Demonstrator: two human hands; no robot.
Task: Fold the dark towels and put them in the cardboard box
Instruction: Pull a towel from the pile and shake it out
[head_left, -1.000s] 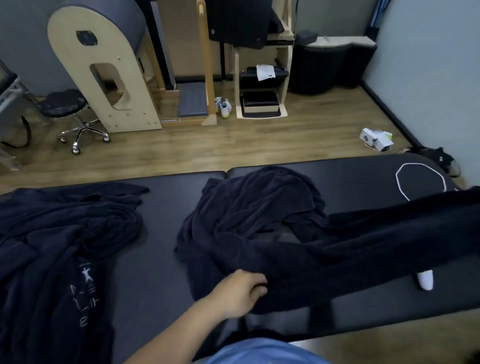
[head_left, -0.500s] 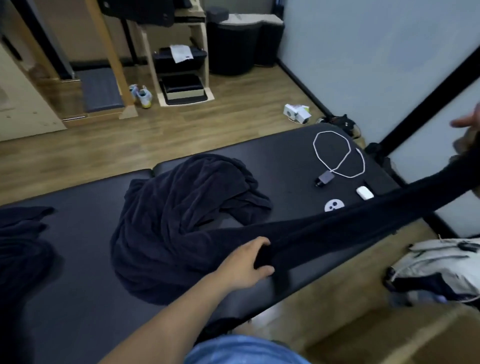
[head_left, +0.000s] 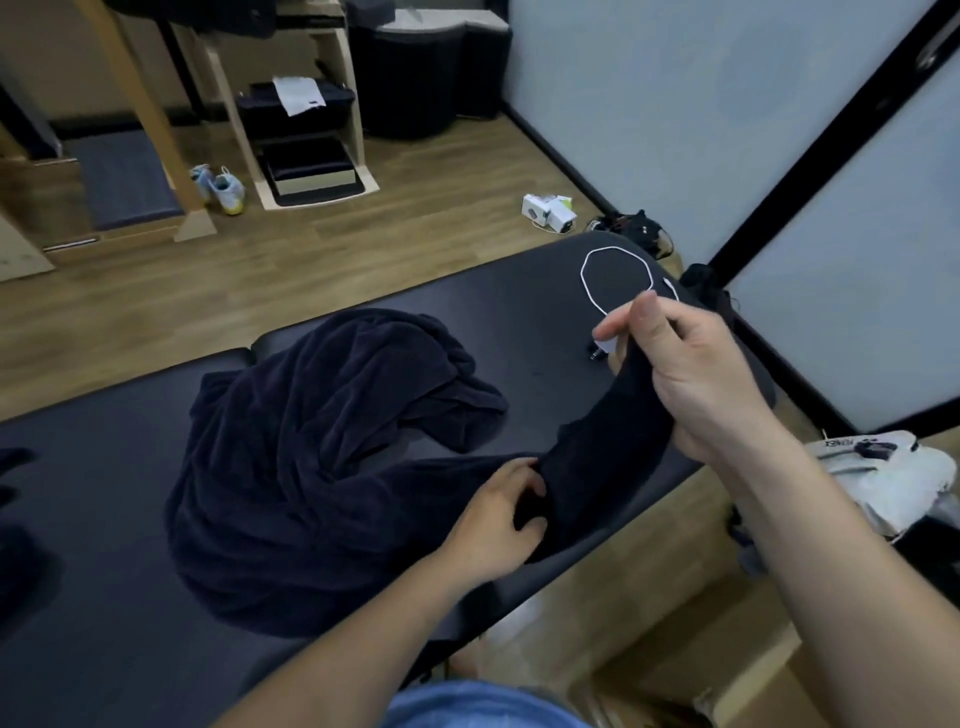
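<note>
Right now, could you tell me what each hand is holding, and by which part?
One dark terry-cloth towel: the left hand has its grip on the near edge, low down; the right hand pinches a lifted stretch of it.

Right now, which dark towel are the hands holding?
The crumpled middle towel, gripped by the left hand and right hand; the towel at the left edge lies untouched.

Wood floor (head_left: 426, 244); pale grey wall (head_left: 649, 104); wooden shelf rack (head_left: 352, 104); black padded table (head_left: 519, 322).
</note>
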